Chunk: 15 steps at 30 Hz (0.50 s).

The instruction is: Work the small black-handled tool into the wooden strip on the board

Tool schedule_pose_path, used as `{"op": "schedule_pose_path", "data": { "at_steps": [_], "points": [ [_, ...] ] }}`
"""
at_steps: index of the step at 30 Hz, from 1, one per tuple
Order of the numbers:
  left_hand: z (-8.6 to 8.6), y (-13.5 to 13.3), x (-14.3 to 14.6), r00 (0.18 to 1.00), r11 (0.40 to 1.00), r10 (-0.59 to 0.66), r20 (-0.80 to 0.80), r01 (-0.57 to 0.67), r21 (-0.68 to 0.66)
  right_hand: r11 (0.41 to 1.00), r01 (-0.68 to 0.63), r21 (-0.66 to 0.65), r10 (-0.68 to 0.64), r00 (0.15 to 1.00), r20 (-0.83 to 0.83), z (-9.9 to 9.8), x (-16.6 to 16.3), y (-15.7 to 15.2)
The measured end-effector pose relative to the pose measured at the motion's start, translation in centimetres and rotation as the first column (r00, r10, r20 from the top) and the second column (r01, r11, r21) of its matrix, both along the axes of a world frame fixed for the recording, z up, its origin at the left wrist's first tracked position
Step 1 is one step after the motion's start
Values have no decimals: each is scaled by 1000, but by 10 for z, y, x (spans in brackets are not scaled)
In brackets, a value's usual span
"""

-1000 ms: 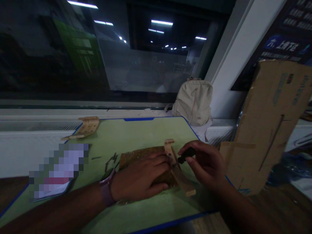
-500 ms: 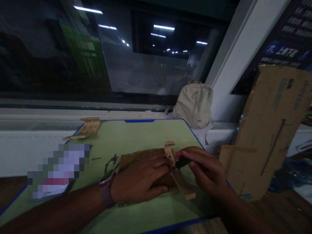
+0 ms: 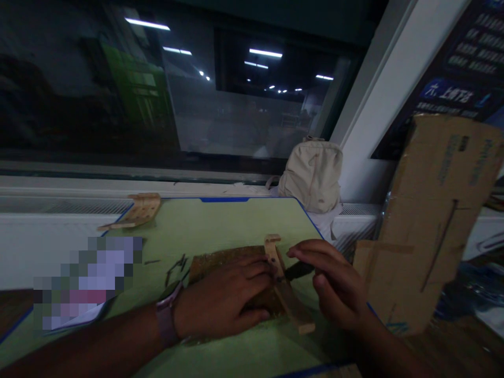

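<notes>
A narrow curved wooden strip (image 3: 296, 305) with dark holes or screws lies across the right end of a brown board (image 3: 226, 253). My left hand (image 3: 224, 294), a watch on its wrist, rests flat over the board with fingertips against the strip. A short black tool (image 3: 300, 270), like a screwdriver, meets the strip's right side at a dark spot; its tip is too dim to make out. Around that handle my right hand (image 3: 338, 281) has its thumb and fingers spread, without a visible grip. Several dark screws or nails (image 3: 176, 268) lie left of the board.
Everything rests on a green tabletop (image 3: 220, 220) with blue edging. A wider curved wooden piece (image 3: 139, 210) sits at its far left corner, above a blurred-out flat item (image 3: 94, 283). Beyond the back right corner is a beige backpack (image 3: 313, 173); cardboard (image 3: 429, 226) stands to the right.
The fingers of my right hand have loosened from the black tool and spread apart. My left hand stays on the board. The whole view has shifted slightly.
</notes>
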State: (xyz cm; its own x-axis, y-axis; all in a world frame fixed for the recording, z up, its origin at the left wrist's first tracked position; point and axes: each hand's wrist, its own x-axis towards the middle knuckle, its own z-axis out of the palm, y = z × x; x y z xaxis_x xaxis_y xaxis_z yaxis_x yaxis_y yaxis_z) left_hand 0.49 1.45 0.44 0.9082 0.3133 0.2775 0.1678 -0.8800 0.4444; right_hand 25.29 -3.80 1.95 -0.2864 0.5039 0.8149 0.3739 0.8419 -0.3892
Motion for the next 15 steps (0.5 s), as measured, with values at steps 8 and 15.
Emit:
{"op": "schedule_pose_path", "data": {
  "at_steps": [8, 15],
  "points": [
    [-3, 0, 0, 999, 1000, 26, -42, -25, 18, 994, 53, 99, -40, 991, -129, -7, -1, 10],
    [0, -1, 1, 999, 1000, 20, -26, -19, 23, 999, 21, 27, -21, 1000, 8, -4, 2, 2]
  ]
}}
